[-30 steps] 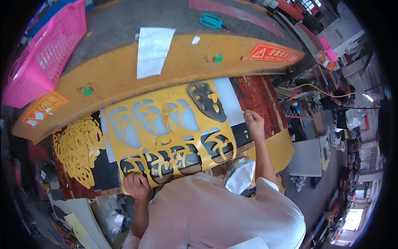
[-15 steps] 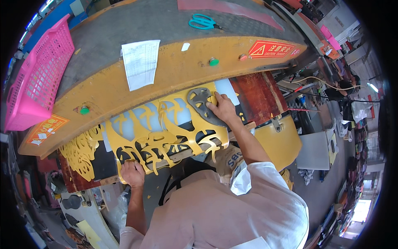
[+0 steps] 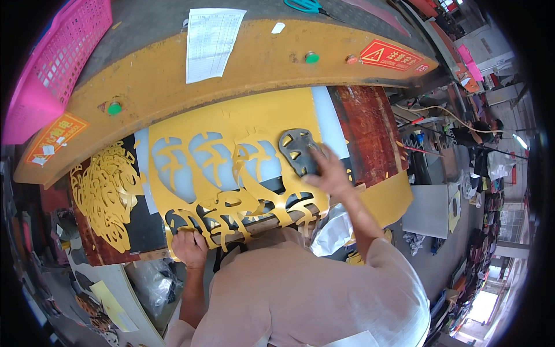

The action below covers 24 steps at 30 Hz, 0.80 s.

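In the head view, the person's left hand is clenched on the near edge of a yellow cut-out sheet, fingers curled over its lower left corner where the sheet hangs off the work surface. The sheet lies flat across a white cutting pad and a dark board, riddled with curved shape-holes through which pale and black backing shows. The right hand lies palm-down with fingers spread on a dark grey cutting die, which rests on the right part of the sheet; it presses rather than grips. Left of the sheet, a tangled pile of yellow scrap lattice sits on the dark board, just beside the sheet's edge. Behind the sheet runs the yellow front of the press, with a green button at left and another near the right. A white paper form is stuck above it. A pink plastic basket stands at the far left, and teal scissors lie at the top edge.
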### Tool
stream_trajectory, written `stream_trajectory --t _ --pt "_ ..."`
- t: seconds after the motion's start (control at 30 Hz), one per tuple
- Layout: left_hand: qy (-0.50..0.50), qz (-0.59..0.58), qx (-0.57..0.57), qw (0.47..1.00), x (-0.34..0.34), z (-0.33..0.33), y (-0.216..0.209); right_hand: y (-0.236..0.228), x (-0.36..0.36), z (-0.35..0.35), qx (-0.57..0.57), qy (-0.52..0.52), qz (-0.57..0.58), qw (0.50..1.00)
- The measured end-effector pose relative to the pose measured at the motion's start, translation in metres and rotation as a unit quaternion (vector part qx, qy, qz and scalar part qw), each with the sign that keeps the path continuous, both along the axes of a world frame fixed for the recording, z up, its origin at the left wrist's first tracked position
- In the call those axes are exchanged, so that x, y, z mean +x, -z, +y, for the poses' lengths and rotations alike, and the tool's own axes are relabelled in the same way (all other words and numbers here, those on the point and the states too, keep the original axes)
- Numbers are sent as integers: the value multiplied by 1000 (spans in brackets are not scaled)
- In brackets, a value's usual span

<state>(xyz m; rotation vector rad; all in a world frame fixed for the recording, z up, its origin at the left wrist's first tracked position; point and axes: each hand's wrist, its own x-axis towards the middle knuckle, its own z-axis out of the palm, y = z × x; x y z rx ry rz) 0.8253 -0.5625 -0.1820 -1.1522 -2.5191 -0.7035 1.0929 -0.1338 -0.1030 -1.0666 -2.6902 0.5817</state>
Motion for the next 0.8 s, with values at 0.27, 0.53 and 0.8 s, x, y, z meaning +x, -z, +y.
stream_trajectory --t 0.27,0.53,0.8 --pt "33 -118 39 992 -4 -8 -26 21 -26 -33 83 13 -29 996" --pt "-18 -150 41 988 -13 14 -21 37 -87 7 133 37 -5 990" --pt "-45 -62 25 997 -14 18 -17 23 -102 31 92 38 -26 995"
